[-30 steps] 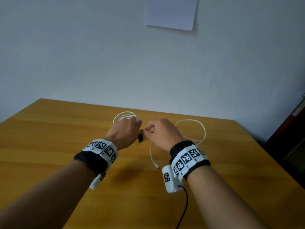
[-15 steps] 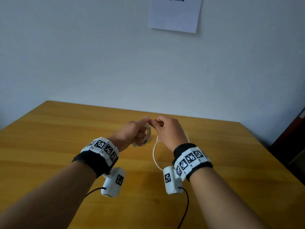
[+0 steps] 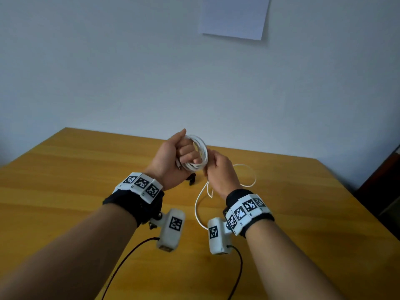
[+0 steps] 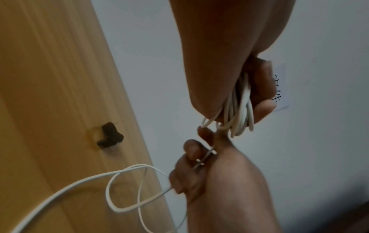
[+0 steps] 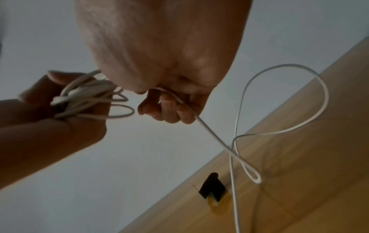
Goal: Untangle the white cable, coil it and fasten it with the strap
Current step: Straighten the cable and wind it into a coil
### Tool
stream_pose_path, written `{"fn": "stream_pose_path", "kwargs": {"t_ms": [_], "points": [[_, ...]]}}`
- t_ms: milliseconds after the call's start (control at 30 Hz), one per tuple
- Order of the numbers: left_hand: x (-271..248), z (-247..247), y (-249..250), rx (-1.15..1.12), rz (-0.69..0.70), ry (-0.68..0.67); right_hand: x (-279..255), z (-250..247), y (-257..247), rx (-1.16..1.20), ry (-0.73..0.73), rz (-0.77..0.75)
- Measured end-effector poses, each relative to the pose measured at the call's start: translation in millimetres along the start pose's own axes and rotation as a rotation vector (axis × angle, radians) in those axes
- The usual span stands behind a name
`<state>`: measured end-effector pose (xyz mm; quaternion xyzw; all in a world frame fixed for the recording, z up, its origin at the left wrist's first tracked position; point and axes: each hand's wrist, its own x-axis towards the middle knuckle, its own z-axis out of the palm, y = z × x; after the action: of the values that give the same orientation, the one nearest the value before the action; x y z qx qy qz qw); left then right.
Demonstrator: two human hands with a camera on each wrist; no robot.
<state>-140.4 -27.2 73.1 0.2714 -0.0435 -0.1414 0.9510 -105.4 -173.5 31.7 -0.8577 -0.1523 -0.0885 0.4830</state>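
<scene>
Both hands are up off the wooden worktop (image 3: 65,191) now, higher than a second ago, and the small black strap (image 3: 191,179) that sat pinched between them then lies on the wood just below them. The left hand (image 3: 171,159) has rolled palm-inward and what was a loose loop behind it is now a tight bundle of turns: the thin white cable (image 3: 200,153) is wound round its curled fingers (image 4: 263,88), which grip the coil firmly. The right hand (image 3: 220,172) is closed around the running length of cable just beside the coil, its fingers (image 5: 169,108) curled over the line, feeding it. So the coiling looks well under way, more than half gathered by my reckoning, and the fastening is not yet begun. The cable itself is slim, smooth and springy; the turns in the left hand sit roughly even, a plug end pokes out at the near side of the fist, and the free tail drops to the worktop on the right in a crossed loop that still wants straightening.
</scene>
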Motion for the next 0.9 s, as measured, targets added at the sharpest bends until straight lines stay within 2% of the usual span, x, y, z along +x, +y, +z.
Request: {"fn": "stream_pose_path", "kwargs": {"t_ms": [100, 167, 300, 433, 533, 633, 800, 900], "points": [[6, 4, 8, -0.087, 0.065, -0.009, -6, 2, 5, -0.035, -0.071, 0.05], [10, 6, 13, -0.06, 0.122, 0.036, -12, 4, 6, -0.116, -0.146, 0.061], [14, 10, 11, 0.08, 0.254, 0.068, -20, 9, 0, -0.323, -0.27, 0.004], [17, 11, 7, 0.292, 0.327, 0.069, -20, 8, -10, -0.422, -0.314, -0.053], [20, 2, 2, 0.557, 0.372, 0.095, -21, 5, -16, -0.466, -0.314, -0.125], [21, -4, -6, 0.962, 0.413, 0.159, -20, 2, -18, -0.49, -0.292, -0.162], [23, -19, -15, 1.483, 0.415, 0.21, -22, -4, -25, -0.495, -0.3, -0.195], [19, -26, -18, 1.66, 0.431, 0.221, -21, -9, -29, -0.546, -0.317, -0.186]]}}
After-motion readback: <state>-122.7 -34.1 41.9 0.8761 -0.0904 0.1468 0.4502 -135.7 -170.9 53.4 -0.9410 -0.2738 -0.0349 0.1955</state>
